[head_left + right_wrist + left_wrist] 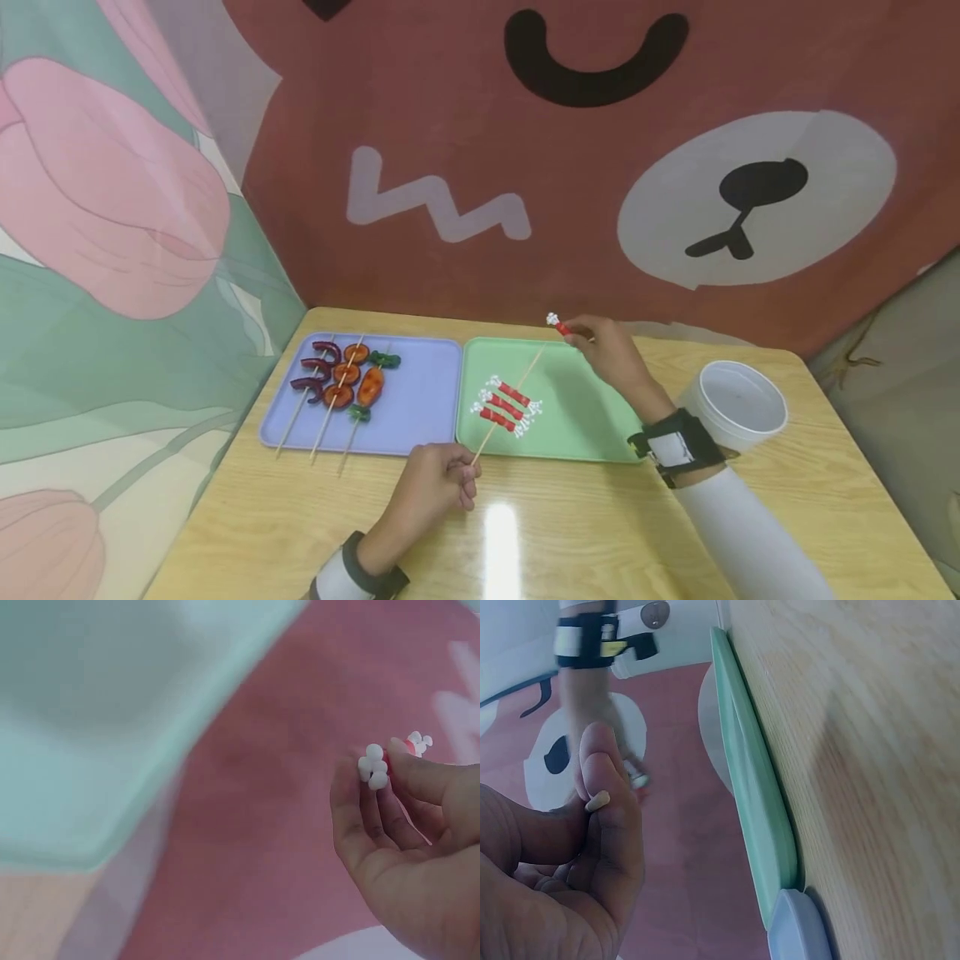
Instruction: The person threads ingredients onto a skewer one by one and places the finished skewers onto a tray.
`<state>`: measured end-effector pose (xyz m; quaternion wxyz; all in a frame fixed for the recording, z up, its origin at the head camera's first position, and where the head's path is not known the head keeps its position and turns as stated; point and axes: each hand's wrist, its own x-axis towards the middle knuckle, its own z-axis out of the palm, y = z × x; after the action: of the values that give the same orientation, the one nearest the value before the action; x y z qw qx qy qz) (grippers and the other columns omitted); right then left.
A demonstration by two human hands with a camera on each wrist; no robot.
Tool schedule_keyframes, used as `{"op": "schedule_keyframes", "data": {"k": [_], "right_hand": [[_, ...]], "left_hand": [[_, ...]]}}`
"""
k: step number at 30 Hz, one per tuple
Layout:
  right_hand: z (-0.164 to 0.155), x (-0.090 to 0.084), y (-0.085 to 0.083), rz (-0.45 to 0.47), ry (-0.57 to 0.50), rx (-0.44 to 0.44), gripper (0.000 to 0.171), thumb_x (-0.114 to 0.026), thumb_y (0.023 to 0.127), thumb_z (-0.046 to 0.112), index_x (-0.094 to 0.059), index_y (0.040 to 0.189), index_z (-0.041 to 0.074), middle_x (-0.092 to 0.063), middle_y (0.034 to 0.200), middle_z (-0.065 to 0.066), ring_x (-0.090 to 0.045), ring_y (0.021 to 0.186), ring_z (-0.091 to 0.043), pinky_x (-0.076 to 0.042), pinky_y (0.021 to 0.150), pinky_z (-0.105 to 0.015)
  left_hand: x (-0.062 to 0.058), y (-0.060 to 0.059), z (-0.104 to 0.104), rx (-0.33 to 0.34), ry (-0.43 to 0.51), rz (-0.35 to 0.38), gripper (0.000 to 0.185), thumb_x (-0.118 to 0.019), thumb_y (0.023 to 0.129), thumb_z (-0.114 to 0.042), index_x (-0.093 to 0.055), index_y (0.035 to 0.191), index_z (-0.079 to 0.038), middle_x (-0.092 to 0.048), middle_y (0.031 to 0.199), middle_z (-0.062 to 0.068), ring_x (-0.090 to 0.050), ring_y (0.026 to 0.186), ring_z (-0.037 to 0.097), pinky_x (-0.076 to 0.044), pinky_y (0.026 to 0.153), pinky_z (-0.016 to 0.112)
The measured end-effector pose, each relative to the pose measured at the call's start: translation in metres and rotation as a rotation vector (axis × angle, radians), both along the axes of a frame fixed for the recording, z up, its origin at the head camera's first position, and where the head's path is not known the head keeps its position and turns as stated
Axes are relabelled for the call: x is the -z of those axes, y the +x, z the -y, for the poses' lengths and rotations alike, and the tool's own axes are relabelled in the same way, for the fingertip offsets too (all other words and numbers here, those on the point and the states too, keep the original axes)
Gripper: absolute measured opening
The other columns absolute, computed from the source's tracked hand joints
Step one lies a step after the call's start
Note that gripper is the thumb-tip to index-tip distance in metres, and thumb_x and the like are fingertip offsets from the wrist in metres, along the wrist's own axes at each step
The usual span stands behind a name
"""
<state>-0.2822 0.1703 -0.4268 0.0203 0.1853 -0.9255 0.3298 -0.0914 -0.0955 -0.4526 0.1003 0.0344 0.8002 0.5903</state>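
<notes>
My left hand [437, 483] pinches the lower end of a thin wooden skewer [483, 446], which slants up over the green tray. Three red rolls with white knobbly ends, like wrapped enoki mushrooms [505, 407], are threaded side by side along its middle. The skewer's butt [598, 801] pokes out between thumb and forefinger in the left wrist view. Up near the tray's far edge, my right hand [617, 357] pinches one more enoki roll [561, 327] between thumb and fingers. Its round white tips [375, 766] show in the right wrist view, with the red middle mostly hidden.
On the left, a purple tray [427, 392] carries three filled skewers, their sticks overhanging its front edge. The green tray [577, 400] adjoins it. A white tub [720, 417] stands right of my right wrist. Printed cloth [570, 250] hangs behind the wooden table [585, 533].
</notes>
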Motion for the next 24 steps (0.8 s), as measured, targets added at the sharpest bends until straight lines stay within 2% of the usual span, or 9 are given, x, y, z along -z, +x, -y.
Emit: {"op": "schedule_keyframes", "data": {"k": [4,8,15,24], "right_hand": [[0.015,-0.025,0.021,-0.020,-0.063,-0.025,0.028,-0.064,0.092,0.022,-0.067,0.117,0.011,-0.071,0.107,-0.007,-0.067,0.087,-0.020,-0.057,0.071,-0.037],[0.025,-0.037,0.035,-0.026,-0.099,-0.051,0.028,-0.066,0.089,0.021,-0.069,0.115,0.011,-0.071,0.107,-0.007,-0.067,0.084,-0.018,-0.058,0.071,-0.035],[0.032,-0.045,0.047,-0.032,-0.103,-0.046,0.027,-0.068,0.088,0.019,-0.070,0.113,0.011,-0.070,0.106,-0.006,-0.067,0.084,-0.017,-0.058,0.071,-0.034],[0.033,-0.046,0.049,-0.046,-0.103,-0.042,0.025,-0.068,0.088,0.016,-0.069,0.113,0.010,-0.069,0.106,-0.006,-0.068,0.087,-0.018,-0.059,0.072,-0.035]], "left_hand": [[-0.002,0.001,-0.001,-0.002,-0.013,-0.007,0.006,-0.062,0.087,0.004,-0.067,0.084,0.006,-0.064,0.063,0.009,-0.064,0.052,0.018,-0.059,0.052,0.036],[-0.004,0.002,0.000,-0.008,-0.021,-0.014,0.007,-0.062,0.087,0.005,-0.067,0.082,0.004,-0.064,0.063,0.009,-0.064,0.052,0.017,-0.059,0.052,0.037],[-0.004,0.004,0.002,-0.008,-0.023,-0.020,0.007,-0.062,0.087,0.004,-0.067,0.084,0.007,-0.064,0.063,0.009,-0.064,0.052,0.016,-0.059,0.052,0.036],[-0.005,0.005,0.001,-0.019,-0.020,-0.030,0.008,-0.062,0.088,0.003,-0.067,0.082,0.003,-0.063,0.063,0.008,-0.064,0.052,0.016,-0.059,0.052,0.036]]}}
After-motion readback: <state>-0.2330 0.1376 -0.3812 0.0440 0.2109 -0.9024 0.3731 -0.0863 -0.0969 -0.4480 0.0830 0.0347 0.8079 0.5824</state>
